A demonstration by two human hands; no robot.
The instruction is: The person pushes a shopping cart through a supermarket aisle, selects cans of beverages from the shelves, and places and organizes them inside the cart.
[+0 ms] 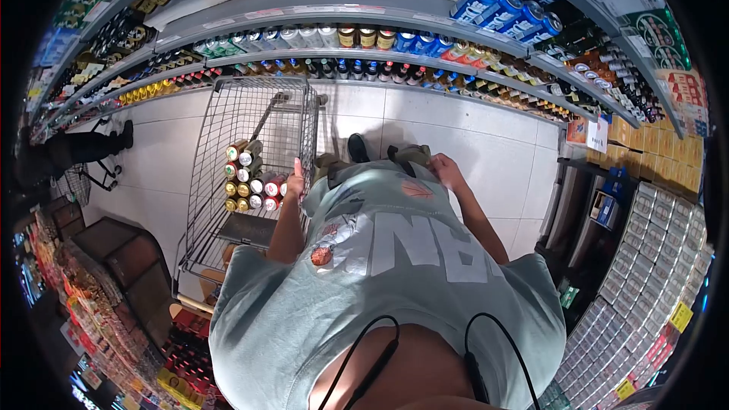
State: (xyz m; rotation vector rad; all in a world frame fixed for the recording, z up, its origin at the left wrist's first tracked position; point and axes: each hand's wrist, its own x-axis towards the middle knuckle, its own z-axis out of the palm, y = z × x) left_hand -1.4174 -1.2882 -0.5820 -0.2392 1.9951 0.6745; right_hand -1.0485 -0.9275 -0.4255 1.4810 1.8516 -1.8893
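A wire shopping cart (199, 175) stands on my left, with several gold, green, white and red drink cans (243, 178) grouped inside it. My left hand (295, 181) is at the cart's near side rim, beside the cans. One finger stretches along the rim; the other fingers seem curled around it, partly hidden. At my right hip, my right hand (446, 170) hangs next to my trousers (412, 155), holding nothing that I can see. Its fingers are loosely apart.
Shelves (357, 49) of bottles and cans curve across the front. Large blue cans (507, 11) sit on an upper shelf. Stacked can packs (638, 258) rise at right. Another person's dark-clothed leg (91, 143) and a second cart (83, 178) are at far left.
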